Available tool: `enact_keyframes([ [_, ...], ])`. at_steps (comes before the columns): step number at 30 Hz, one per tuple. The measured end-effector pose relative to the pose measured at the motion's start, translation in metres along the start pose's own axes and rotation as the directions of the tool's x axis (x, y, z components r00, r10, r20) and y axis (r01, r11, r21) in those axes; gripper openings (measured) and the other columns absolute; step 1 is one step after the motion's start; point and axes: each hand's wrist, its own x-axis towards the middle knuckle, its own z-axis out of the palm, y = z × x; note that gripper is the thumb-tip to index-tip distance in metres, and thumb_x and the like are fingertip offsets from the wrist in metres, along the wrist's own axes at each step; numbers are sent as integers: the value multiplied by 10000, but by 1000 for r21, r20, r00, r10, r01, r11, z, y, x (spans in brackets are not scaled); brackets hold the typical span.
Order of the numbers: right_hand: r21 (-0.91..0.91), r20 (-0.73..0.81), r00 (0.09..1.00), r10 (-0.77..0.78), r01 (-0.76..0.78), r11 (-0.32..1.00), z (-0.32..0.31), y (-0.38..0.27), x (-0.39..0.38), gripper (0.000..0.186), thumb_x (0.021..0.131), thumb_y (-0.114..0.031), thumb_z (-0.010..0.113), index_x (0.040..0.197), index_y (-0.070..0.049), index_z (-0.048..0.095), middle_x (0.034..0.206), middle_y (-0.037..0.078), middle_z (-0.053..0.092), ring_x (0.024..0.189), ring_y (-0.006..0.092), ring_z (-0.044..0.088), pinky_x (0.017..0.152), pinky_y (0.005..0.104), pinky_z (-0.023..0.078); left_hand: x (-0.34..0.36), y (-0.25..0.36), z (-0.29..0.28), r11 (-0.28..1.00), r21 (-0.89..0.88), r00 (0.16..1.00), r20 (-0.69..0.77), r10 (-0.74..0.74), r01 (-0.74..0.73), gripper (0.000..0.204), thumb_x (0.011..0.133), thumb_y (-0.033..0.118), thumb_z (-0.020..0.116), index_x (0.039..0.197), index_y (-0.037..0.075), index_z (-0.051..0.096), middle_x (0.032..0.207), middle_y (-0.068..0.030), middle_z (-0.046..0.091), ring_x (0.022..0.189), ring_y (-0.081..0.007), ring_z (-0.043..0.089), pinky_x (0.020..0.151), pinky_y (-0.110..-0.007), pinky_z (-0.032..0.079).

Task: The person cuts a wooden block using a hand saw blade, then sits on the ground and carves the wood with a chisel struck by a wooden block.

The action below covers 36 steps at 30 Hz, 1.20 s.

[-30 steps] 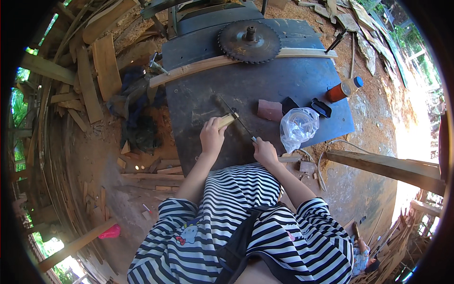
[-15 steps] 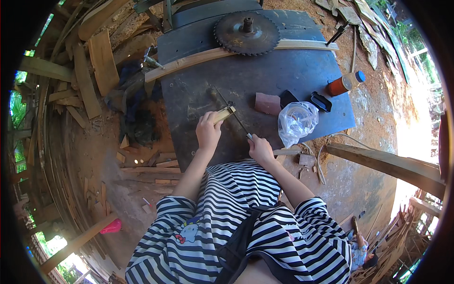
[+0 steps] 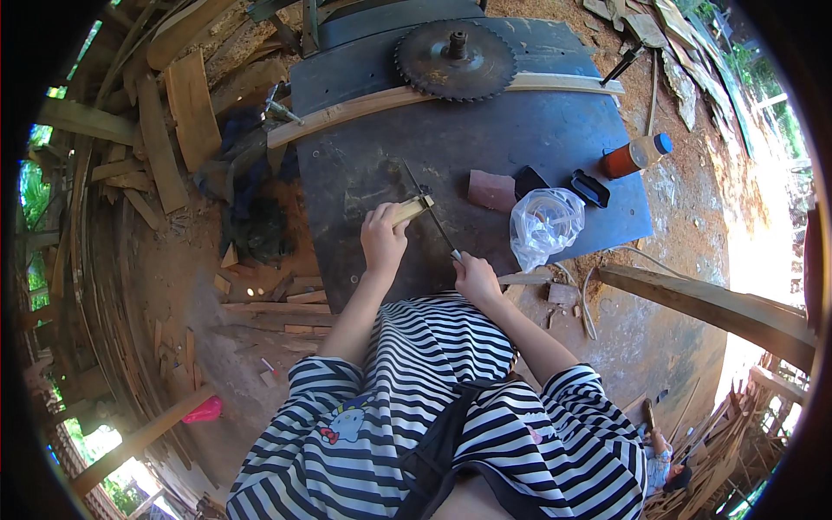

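My left hand [image 3: 382,238] is closed around a short pale wooden block [image 3: 411,211] on the dark worktable, near its front edge. A long thin dark tool that looks like a file [image 3: 445,234] lies across the block's far end. Its light handle is in my closed right hand [image 3: 477,278], close to my striped shirt. The tool's thin tip points away from me, past the block. To the right of the block lies a reddish-brown piece of sandpaper [image 3: 491,190].
Right of the sandpaper are a black tray [image 3: 589,187], a clear plastic bag [image 3: 546,227] and an orange bottle with a blue cap [image 3: 637,157]. A toothed circular saw blade [image 3: 455,62] rests at the back by a clamped wooden strip [image 3: 347,117]. A timber beam [image 3: 711,308] stands right.
The file has slid slightly back toward me across the block, with my right hand a little lower. My left hand and the block stay nearly in place.
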Motion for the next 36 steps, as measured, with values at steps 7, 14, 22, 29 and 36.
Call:
enact_keyframes([
  [7,64,4,1000,19,-19,998,1,-3,30,201,877,-193,542,897,-1,600,827,265,641,795,457,618,737,524,495,9,3,0,998,-44,999,21,35,-34,322,689,26,732,996,14,637,1014,-107,640,915,-328,594,817,-400,489],
  [14,121,-196,980,33,-10,993,0,21,-3,188,881,-171,547,839,10,574,787,280,617,786,464,596,692,542,459,6,-2,-5,998,-63,998,60,4,-1,306,699,42,738,990,30,643,989,-115,641,921,-317,607,809,-388,490],
  [22,107,-293,953,81,-52,993,-7,30,-24,219,887,-188,555,791,9,539,714,270,607,711,478,590,621,548,449,-9,-8,-22,899,-310,951,75,-300,308,273,702,95,771,939,9,667,878,-161,665,843,-320,649,770,-364,502],
  [29,47,-212,977,-20,31,998,-8,11,-19,192,890,-205,552,857,-16,538,723,269,614,724,482,592,633,557,460,-19,4,-22,970,-203,989,-30,-146,137,277,725,95,748,981,20,671,1007,-127,658,927,-299,631,824,-360,498],
  [36,25,-211,976,-53,59,998,-3,1,-15,191,888,-207,555,862,-19,539,734,265,619,729,473,600,639,550,462,-35,1,-17,984,80,986,-33,162,-159,306,752,103,700,1053,67,659,1114,-89,626,1053,-284,580,920,-396,457],
])
